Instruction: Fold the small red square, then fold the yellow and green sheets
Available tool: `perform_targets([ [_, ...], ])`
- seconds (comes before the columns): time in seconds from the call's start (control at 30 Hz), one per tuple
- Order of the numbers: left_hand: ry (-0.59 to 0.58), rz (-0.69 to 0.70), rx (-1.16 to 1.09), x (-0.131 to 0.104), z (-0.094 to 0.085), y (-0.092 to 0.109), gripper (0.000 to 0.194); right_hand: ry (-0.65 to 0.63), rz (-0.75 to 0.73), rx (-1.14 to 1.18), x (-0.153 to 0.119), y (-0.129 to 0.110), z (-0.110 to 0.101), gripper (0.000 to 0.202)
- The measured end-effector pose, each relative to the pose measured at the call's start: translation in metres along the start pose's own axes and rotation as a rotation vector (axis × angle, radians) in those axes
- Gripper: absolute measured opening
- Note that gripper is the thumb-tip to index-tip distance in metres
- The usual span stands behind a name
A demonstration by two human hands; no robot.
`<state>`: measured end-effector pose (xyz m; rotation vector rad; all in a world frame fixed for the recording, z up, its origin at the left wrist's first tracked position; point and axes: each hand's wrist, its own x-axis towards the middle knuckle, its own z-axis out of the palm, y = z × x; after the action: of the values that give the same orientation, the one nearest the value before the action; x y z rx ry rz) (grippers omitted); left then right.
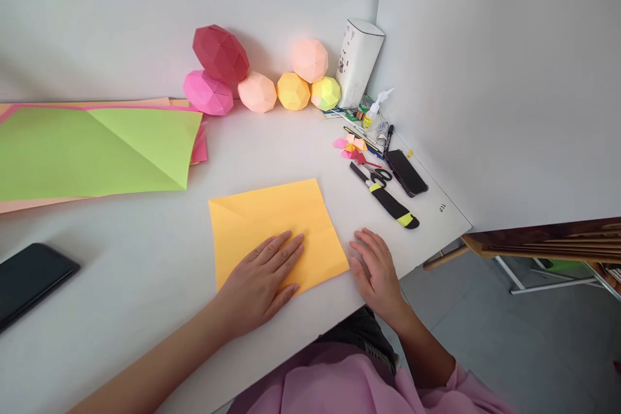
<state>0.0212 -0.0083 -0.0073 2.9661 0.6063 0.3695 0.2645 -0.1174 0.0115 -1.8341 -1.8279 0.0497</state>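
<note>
A yellow-orange sheet of paper point(262, 220) lies on the white table in front of me. My left hand point(269, 275) rests flat on its lower middle, fingers stretched out and covering part of the near edge. Just off the sheet's right corner, my right hand point(373, 268) is on the table with its fingers apart and slightly bent, holding nothing. A faint crease runs from the sheet's upper left corner.
Large coloured sheets, a green one point(140, 149) on top, lie at left near a phone point(33, 278). Faceted paper balls point(257, 92) line the wall. Toward the right are a cutter knife point(388, 200), scissors point(379, 176), another phone point(407, 173) and a glue bottle point(371, 115).
</note>
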Motion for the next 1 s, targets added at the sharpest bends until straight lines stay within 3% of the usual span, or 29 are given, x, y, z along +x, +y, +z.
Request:
perform_targets([
  [0.2, 0.007, -0.004, -0.007, 0.001, -0.001, 0.001, 0.070, -0.116, -0.065, 0.032, 0.004, -0.003, -0.003, 0.031],
  [0.4, 0.008, -0.015, -0.025, 0.001, -0.002, 0.001, 0.069, 0.049, 0.104, 0.109, 0.004, -0.017, 0.004, 0.022],
  [0.6, 0.014, -0.013, -0.006, 0.001, -0.003, 0.001, 0.070, 0.022, 0.167, 0.023, 0.008, -0.030, 0.011, 0.022],
  [1.0, -0.006, -0.012, 0.003, 0.002, -0.006, 0.002, 0.069, 0.002, 0.106, -0.097, 0.010, -0.030, 0.014, 0.023],
])
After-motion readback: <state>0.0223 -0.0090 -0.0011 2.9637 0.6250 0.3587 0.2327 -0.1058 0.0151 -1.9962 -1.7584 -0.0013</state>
